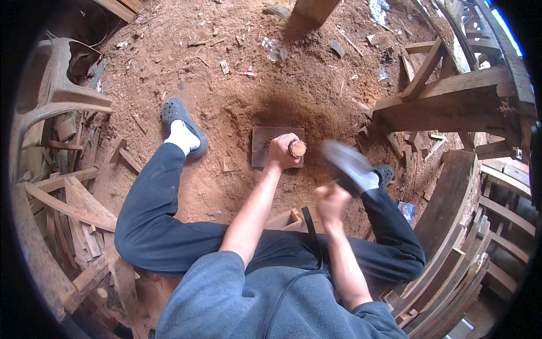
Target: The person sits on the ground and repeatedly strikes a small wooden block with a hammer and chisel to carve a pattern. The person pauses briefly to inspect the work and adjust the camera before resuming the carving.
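Observation:
My left hand (282, 152) is closed around a round wooden stick (297, 148), whose pale end faces up. The stick is over a square, flat brown block (261, 138) on the ground; whether its lower end touches the block is hidden. To the right, my right hand (332, 204) is a closed fist around the handle of a broad, grey, blade-like tool (343, 163). Motion smears the tool, so its exact kind is unclear. Its blade reaches up and left from the fist, apart from the stick.
Sawdust and wood scraps cover the ground (226, 118). A wooden post (313, 10) rises ahead. Heavy timber framing (446, 107) and stacked planks (446, 271) stand at right. On the left are a brown plastic chair (62, 85) and a pile of offcuts (73, 209). My legs spread around the block.

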`<control>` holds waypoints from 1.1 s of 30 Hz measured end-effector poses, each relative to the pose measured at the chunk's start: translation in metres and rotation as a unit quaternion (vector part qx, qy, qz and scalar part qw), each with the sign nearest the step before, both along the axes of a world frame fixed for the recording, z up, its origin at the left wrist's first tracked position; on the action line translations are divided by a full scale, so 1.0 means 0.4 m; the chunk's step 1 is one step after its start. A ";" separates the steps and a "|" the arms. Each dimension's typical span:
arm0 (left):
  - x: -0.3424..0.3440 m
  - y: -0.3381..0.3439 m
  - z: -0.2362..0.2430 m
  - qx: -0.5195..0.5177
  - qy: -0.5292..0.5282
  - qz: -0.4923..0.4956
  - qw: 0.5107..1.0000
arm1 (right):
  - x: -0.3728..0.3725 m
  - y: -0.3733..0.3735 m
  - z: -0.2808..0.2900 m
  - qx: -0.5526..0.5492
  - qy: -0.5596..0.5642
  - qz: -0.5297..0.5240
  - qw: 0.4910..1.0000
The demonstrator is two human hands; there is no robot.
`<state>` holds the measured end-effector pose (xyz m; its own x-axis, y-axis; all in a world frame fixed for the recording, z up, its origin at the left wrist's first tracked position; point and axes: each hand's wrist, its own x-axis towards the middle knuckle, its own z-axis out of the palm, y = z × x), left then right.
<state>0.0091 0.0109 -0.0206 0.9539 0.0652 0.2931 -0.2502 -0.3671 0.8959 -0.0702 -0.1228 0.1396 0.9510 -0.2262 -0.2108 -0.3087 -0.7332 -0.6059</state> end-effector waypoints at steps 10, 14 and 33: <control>-0.010 -0.006 -0.010 0.014 0.033 -0.024 0.999 | 0.004 -0.189 0.230 0.372 -0.257 -0.199 0.870; -0.010 -0.012 -0.013 0.026 0.038 -0.011 0.999 | 0.023 -0.061 0.156 0.320 -0.259 -0.152 0.899; -0.023 0.035 0.017 0.024 0.055 -0.062 0.996 | -0.036 -0.212 0.026 0.324 0.042 -0.232 0.916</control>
<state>-0.0002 0.0248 -0.0137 0.9802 -0.0661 0.1869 -0.1979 -0.3828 0.9024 -0.0844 -0.2077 0.1499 0.7591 -0.4034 -0.5109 -0.5609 -0.0070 -0.8278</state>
